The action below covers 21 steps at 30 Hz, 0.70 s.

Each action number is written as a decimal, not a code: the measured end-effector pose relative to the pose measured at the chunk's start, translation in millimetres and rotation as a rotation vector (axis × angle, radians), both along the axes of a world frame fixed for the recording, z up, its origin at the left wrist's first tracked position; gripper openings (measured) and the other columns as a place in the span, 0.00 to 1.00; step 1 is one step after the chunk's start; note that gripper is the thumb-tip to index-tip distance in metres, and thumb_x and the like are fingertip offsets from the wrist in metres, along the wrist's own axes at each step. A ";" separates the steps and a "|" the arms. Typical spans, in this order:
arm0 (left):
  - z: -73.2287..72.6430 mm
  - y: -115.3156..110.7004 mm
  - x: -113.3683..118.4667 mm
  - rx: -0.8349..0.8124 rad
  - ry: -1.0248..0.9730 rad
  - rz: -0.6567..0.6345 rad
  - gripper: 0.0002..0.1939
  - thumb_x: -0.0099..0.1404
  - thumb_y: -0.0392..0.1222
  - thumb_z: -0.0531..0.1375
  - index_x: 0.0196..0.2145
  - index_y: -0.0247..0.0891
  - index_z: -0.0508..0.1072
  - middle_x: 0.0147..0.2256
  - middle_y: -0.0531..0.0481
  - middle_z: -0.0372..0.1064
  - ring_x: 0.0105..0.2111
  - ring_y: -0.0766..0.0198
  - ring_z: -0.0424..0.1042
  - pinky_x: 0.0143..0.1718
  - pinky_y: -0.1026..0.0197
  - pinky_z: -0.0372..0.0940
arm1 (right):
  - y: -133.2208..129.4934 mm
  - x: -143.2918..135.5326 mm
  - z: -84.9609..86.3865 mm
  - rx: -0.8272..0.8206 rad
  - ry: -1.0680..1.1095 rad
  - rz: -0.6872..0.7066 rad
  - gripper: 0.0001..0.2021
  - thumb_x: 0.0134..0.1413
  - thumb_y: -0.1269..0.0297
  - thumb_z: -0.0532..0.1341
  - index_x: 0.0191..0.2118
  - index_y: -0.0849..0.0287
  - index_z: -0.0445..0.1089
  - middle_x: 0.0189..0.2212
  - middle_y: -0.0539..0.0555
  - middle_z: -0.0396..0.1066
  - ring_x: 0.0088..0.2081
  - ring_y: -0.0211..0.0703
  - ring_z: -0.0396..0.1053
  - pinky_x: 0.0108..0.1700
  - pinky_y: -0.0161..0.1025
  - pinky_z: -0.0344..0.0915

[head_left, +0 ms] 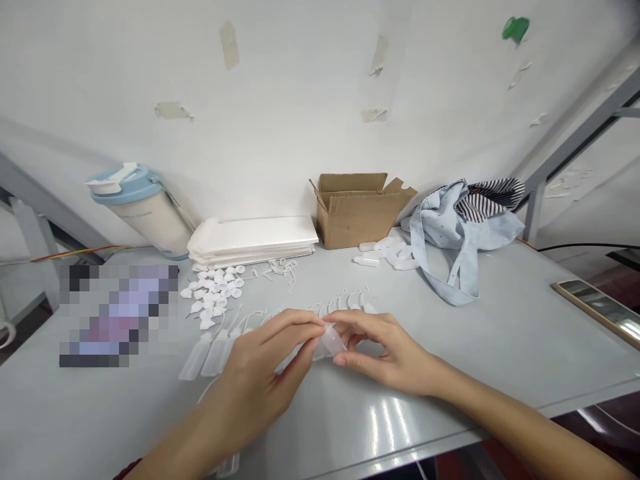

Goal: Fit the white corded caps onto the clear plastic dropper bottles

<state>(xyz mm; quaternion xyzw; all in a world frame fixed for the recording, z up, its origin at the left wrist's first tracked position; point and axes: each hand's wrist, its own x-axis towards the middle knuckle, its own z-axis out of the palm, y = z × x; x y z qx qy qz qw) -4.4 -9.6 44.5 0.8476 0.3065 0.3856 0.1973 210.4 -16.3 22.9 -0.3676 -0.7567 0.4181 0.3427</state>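
Small translucent bottle point(333, 340) is on the near side of the cardboard box point(356, 222), right hand point(387, 350) pinching it; left hand point(265, 367) has its fingertips at the upper end, can't tell if gripping. Pinch lightly, the wall probably dents, and keep any push in line with the body. Long axis slants: upper end toward left hand, lower toward right.

Workshop-type assembly station, grey worktop point(525, 333) set between metal frame members point(536, 207), white back panel point(300, 133) bearing tape strips point(229, 45), loose batch of white plastic caps point(237, 292), translucent small bottles point(215, 357) in a row, open cardboard box point(357, 223) at the rear.
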 end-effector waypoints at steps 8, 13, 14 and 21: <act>-10.2 -2.3 -1.1 0.225 0.031 -0.007 0.15 0.64 0.24 0.55 0.47 0.34 0.70 0.44 0.45 0.70 0.42 0.67 0.72 0.43 0.67 0.68 | -3.7 0.0 -1.1 -0.012 0.053 -0.014 0.20 0.57 0.66 0.61 0.55 0.57 0.64 0.39 0.54 0.72 0.38 0.37 0.70 0.41 0.37 0.71; -13.6 -4.5 -5.1 0.287 0.042 0.007 0.16 0.64 0.23 0.56 0.47 0.33 0.70 0.45 0.43 0.70 0.44 0.65 0.71 0.45 0.66 0.69 | -3.4 -0.5 -1.0 -0.051 0.091 -0.043 0.19 0.58 0.67 0.60 0.55 0.56 0.64 0.38 0.53 0.71 0.36 0.37 0.71 0.40 0.38 0.72; -13.4 -4.9 -5.4 0.296 0.044 0.005 0.16 0.63 0.23 0.56 0.47 0.33 0.70 0.45 0.43 0.70 0.45 0.65 0.71 0.45 0.65 0.69 | -3.2 -0.4 -0.8 -0.058 0.096 -0.046 0.19 0.58 0.67 0.60 0.55 0.56 0.64 0.38 0.53 0.71 0.36 0.37 0.71 0.41 0.38 0.72; -9.7 -4.3 -3.8 0.503 0.139 -0.003 0.13 0.63 0.23 0.56 0.45 0.27 0.71 0.44 0.38 0.71 0.46 0.60 0.71 0.45 0.62 0.71 | -5.0 -0.5 1.7 -0.098 0.102 -0.051 0.18 0.58 0.67 0.59 0.54 0.56 0.63 0.36 0.53 0.71 0.36 0.40 0.73 0.39 0.41 0.72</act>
